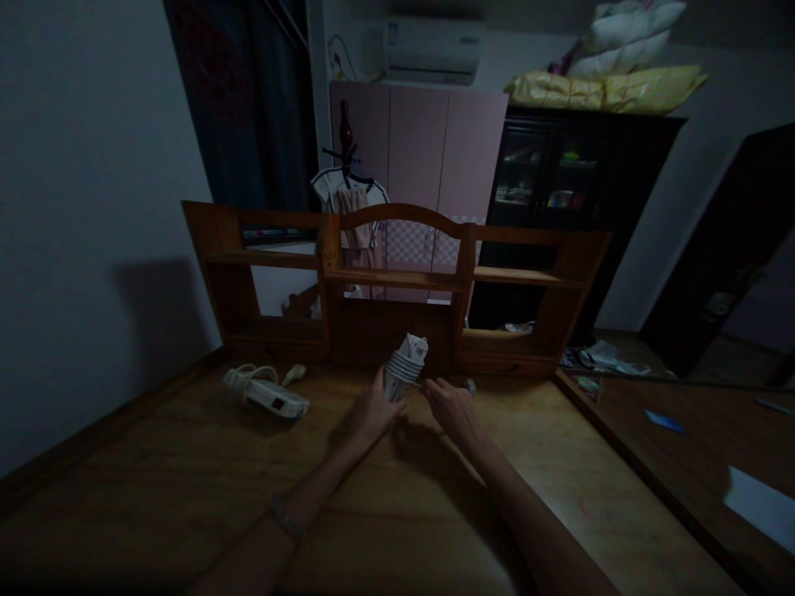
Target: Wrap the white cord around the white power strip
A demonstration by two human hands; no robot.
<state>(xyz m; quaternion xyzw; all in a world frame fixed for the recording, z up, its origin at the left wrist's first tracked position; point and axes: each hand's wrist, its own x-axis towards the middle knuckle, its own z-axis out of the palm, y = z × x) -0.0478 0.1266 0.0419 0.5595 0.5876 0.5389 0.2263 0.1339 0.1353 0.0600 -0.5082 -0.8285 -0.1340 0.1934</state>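
Note:
My left hand (373, 414) is closed around a white power strip (415, 349), holding it tilted upright above the desk. Several turns of white cord (405, 364) are wound round its body. Just to the right, my right hand (450, 406) pinches the cord close to the strip, its fingers closed. A small greyish piece that looks like a plug (470, 386) lies just beyond my right hand. On the desk (204, 488) to the left rests a second white power strip (277, 399), with its cord bundled and its plug (294, 374) beside it.
A wooden shelf unit (397, 280) stands along the desk's far edge. A wall (93, 248) borders the left side. At the right, a lower brown surface (676, 463) holds a white sheet (761, 501) and a blue card (663, 420). The room is dim.

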